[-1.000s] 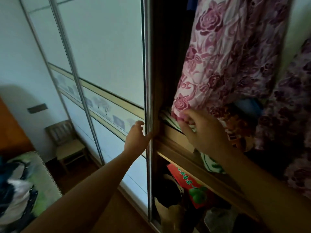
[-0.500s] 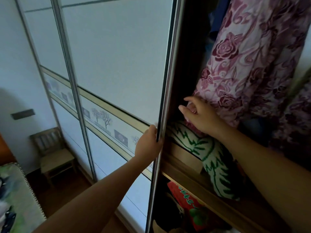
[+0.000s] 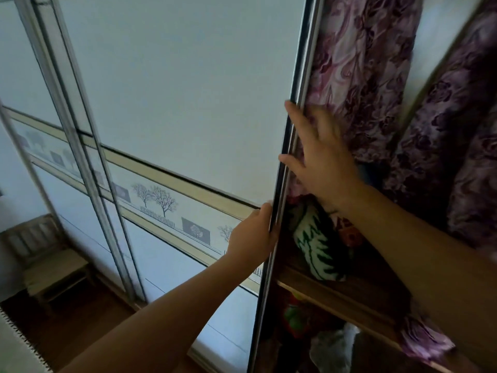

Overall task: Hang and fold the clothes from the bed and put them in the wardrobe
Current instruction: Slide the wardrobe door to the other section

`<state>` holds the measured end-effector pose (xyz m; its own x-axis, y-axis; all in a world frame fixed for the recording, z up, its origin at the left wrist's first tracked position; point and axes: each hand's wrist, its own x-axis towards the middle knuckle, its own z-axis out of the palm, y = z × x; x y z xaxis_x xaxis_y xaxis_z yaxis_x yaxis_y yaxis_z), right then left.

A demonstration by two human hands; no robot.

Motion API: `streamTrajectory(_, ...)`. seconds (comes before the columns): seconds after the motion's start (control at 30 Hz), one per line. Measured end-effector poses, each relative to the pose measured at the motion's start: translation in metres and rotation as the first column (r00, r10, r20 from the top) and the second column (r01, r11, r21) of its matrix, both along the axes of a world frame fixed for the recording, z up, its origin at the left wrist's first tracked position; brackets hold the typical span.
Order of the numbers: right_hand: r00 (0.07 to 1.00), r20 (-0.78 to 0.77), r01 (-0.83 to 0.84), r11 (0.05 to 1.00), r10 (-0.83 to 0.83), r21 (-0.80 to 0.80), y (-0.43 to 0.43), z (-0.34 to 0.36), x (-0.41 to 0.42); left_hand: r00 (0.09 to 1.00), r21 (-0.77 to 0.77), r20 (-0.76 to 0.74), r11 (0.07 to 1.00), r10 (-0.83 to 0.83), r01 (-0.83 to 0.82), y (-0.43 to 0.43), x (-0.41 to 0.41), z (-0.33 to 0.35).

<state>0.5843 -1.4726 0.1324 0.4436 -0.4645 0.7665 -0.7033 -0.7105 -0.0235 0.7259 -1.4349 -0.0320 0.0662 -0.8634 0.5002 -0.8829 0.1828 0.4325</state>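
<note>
The wardrobe's white sliding door (image 3: 174, 103) fills the left and middle, its metal edge (image 3: 293, 130) running down the centre. My left hand (image 3: 252, 235) grips that edge low down, fingers curled round it. My right hand (image 3: 320, 157) lies flat with straight fingers against the edge higher up, in front of a pink rose-print garment (image 3: 360, 76) hanging inside. A darker purple floral cloth (image 3: 451, 130) hangs to the right. A rolled green-and-white cloth (image 3: 314, 246) lies on the wooden shelf (image 3: 336, 297).
A small wooden chair (image 3: 48, 259) stands by the wall at lower left on the wooden floor. A bed corner (image 3: 13, 343) shows at bottom left. Below the shelf sit red, green and pale items (image 3: 322, 332).
The door edge has slid to the right, narrowing the opening. My right hand left the pink garment's hem and rose to press on the door edge. My left hand keeps gripping the edge.
</note>
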Motion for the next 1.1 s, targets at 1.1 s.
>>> streamTrajectory(1.1,0.306,-0.295,0.729,0.422,-0.905,-0.539,0.144,0.011,-0.306,0.574,-0.215,0.798,0.803,-0.184,0.556,0.032,-0.234,0.0)
